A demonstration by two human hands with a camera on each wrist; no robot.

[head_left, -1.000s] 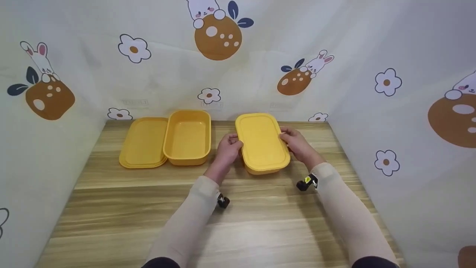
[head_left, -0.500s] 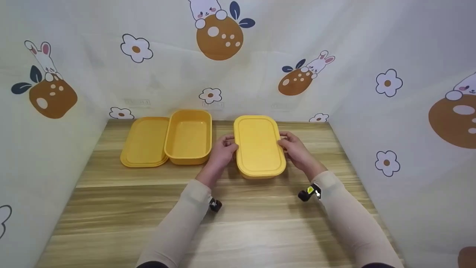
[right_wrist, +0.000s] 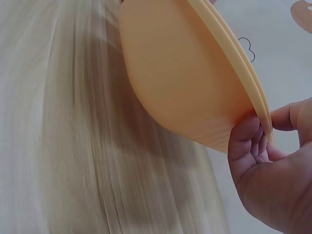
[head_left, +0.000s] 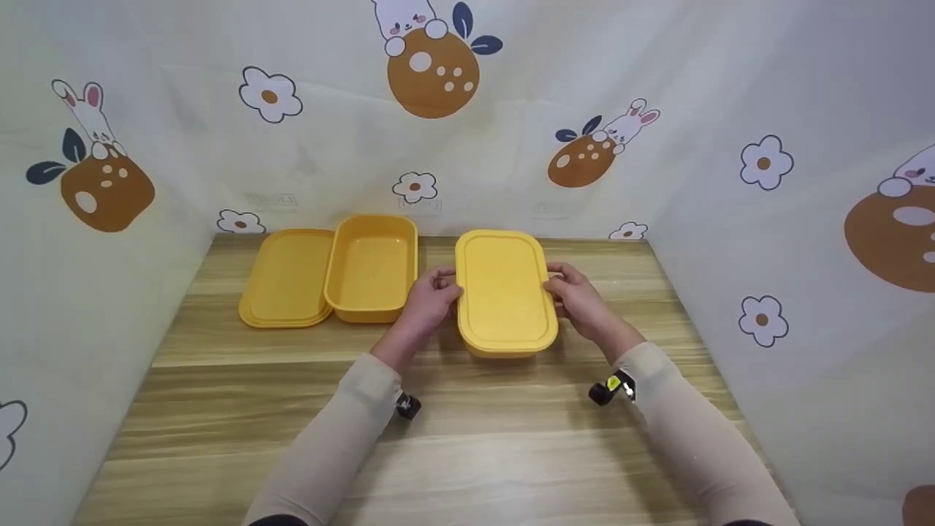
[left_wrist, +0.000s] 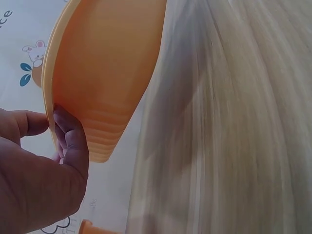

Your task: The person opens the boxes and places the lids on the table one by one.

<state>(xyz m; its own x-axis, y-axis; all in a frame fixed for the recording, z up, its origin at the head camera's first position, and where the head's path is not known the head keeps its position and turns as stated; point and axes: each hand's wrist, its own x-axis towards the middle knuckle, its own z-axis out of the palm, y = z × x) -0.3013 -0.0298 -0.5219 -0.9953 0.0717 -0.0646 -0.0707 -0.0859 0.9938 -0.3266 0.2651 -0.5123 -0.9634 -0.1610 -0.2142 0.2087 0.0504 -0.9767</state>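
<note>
Between both hands is a yellow lidded food container (head_left: 505, 292), its flat lid facing up. My left hand (head_left: 429, 298) grips its left rim, the thumb at the lid's edge and fingers curled below. On the opposite side my right hand (head_left: 581, 296) pinches the right rim the same way. In the left wrist view the container's side wall (left_wrist: 107, 63) slopes down from the rim, with the left hand (left_wrist: 44, 165) curled under the edge. The right wrist view shows the right hand (right_wrist: 273, 165) with its thumb over the lid's edge and fingertips beneath the rim.
An open yellow container (head_left: 372, 267) stands left of the held one, and its inside shows bare. A yellow lid (head_left: 286, 281) lies at its left side, partly overlapped by it. Patterned cloth walls (head_left: 336, 146) enclose the wooden table (head_left: 467, 438) at the back and sides.
The lidded container has moved slightly left and toward the person, and has turned straighter. Both hands kept hold of it. The open container and loose lid stayed where they were.
</note>
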